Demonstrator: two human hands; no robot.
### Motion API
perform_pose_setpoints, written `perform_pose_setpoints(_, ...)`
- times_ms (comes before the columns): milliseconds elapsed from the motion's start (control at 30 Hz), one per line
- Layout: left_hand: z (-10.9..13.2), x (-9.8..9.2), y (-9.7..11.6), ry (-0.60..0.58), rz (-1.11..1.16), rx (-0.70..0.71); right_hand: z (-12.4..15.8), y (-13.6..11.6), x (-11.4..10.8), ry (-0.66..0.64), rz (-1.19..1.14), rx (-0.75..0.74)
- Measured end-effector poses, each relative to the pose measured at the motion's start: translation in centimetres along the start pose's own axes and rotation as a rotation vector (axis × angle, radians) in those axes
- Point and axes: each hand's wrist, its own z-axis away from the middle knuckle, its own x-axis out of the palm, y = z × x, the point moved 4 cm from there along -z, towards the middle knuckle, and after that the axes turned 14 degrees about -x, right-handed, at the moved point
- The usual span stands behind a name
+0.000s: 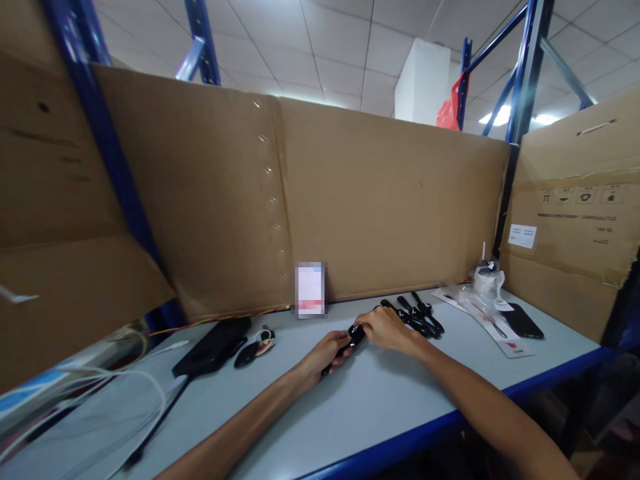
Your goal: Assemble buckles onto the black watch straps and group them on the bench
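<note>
In front of me, above the grey tabletop (310,413), my left hand (330,353) is closed around a black long-handled tool with a shiny part (356,335); its exact kind is too small to make out. The lower end of the handle pokes out below my fingers. My right hand (385,327) bends its fingers onto the tool's upper end, pinching it. Just beyond my right hand lie several similar black tools (425,315), grouped side by side on the table.
Left stand a black case (215,347), keys (256,348) and white cables (100,373). A blurred white card (311,291) leans on the cardboard wall (390,207). Rightward are a black phone (523,321), clear packaging (470,300) and a wrapped cup (485,280). Blue edging (390,450) borders the table.
</note>
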Motion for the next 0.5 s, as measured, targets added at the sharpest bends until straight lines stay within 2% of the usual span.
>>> perform_pose_setpoints(100, -0.2, -0.1, -0.2, 0.001, -0.005, 0.005, -0.1, -0.5, 0.0, 0.029, -0.011, -0.004)
perform_pose_setpoints(233, -0.4, 0.1, -0.1, 0.010, -0.014, 0.027, 0.0, -0.3, -0.2, 0.095, 0.066, 0.150)
perform_pose_setpoints(400, -0.2, 0.6, 0.2, -0.007, -0.032, 0.049, -0.1, -0.5, 0.7, -0.016, 0.078, 0.171)
perform_pose_setpoints(500, 0.0, 0.7, 0.3, -0.018, -0.031, 0.068, -0.3, -0.6, 1.0, -0.026, 0.048, 0.143)
